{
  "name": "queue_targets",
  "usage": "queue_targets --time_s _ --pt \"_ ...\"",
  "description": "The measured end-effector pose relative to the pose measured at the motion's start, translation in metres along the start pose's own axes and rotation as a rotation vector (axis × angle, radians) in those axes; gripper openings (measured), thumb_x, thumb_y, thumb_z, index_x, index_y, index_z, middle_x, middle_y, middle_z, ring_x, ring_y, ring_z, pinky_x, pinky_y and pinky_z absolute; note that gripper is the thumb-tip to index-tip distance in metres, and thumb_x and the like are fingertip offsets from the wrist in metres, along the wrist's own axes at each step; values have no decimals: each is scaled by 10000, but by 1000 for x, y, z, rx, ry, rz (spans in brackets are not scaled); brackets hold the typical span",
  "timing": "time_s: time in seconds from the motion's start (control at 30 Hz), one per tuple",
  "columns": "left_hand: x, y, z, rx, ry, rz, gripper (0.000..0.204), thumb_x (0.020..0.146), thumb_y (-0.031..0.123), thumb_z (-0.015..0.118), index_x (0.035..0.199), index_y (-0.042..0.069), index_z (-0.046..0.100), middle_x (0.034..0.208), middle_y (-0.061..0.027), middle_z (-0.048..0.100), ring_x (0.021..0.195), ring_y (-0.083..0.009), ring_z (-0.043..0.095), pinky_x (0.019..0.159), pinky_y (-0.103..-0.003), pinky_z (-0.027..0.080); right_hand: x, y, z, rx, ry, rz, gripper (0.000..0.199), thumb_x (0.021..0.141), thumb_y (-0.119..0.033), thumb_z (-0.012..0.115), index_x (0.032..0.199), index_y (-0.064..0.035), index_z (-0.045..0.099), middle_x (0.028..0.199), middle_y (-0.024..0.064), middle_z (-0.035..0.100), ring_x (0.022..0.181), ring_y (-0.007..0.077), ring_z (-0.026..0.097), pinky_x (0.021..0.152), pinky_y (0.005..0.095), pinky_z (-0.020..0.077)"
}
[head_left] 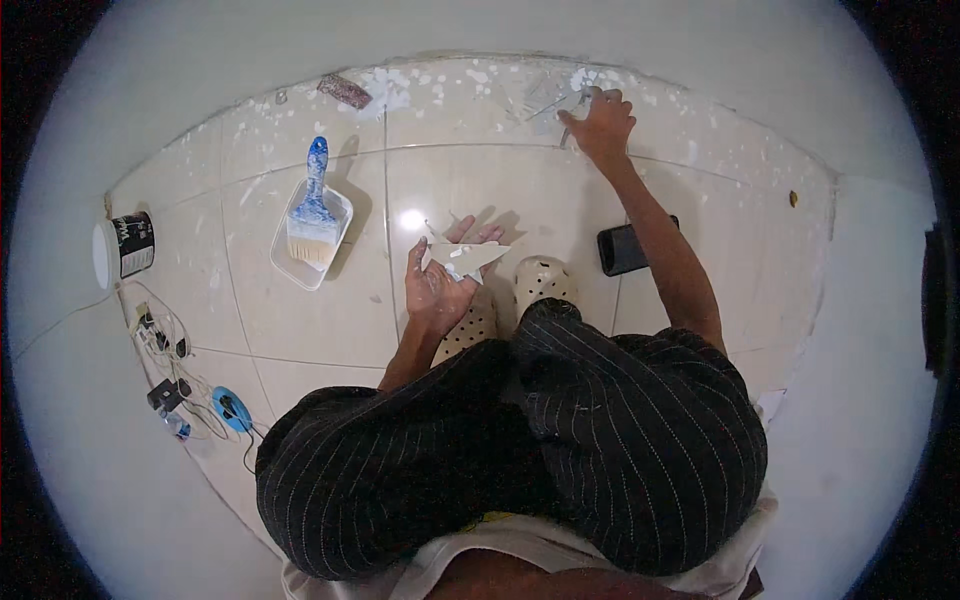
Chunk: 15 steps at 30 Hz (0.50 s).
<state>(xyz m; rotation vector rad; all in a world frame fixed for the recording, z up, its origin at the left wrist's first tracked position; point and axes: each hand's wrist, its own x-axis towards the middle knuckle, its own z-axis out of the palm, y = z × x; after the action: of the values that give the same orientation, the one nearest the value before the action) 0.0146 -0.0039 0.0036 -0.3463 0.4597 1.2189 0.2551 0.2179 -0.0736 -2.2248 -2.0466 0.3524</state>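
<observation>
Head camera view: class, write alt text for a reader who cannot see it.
A crouching person's right hand presses a thin metal scraper against the paint-spattered base of a white wall, while the left hand holds a flat white scrap. A blue-handled paintbrush rests in a white tray on the tiled floor.

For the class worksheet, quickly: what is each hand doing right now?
Left hand: closed on a flat white piece smeared with putty.
Right hand: closed on a thin scraper, pressed to the floor by the wall.
</observation>
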Motion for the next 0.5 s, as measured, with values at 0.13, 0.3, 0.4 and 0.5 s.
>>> queue_targets --time_s 0.13,0.3,0.4,0.5 --pt "0 0 1 36 5 -20 701 973 468 267 1475 -14 182 1514 -262 219 1407 -398 230 1181 -479 205 3 3 6 58 16 21 724 706 -466 772 1268 -75 535 1237 209 442 1157 390 442 920 547 386" --pt "0 0 -1 -14 -38 1 692 987 447 265 1458 -52 179 1455 -326 272 1378 -435 270 1160 -516 230 4 5 1 196 -47 77 638 684 -390 785 1204 -96 562 1254 189 457 1169 407 431 941 550 379" --pt "1 -1 -3 -8 -48 2 688 987 446 270 1453 -55 194 1452 -325 281 1376 -435 277 1157 -517 237 -4 6 6 250 10 91 497 692 -341 775 1089 -85 621 1116 146 578 1091 351 522 948 549 379" --pt "1 -1 -2 15 -32 10 684 988 445 269 1450 -56 206 1452 -323 285 1374 -433 282 1157 -513 240 -8 11 2 530 -83 105 385 703 -336 769 963 -70 670 921 101 665 934 291 625 897 484 438"
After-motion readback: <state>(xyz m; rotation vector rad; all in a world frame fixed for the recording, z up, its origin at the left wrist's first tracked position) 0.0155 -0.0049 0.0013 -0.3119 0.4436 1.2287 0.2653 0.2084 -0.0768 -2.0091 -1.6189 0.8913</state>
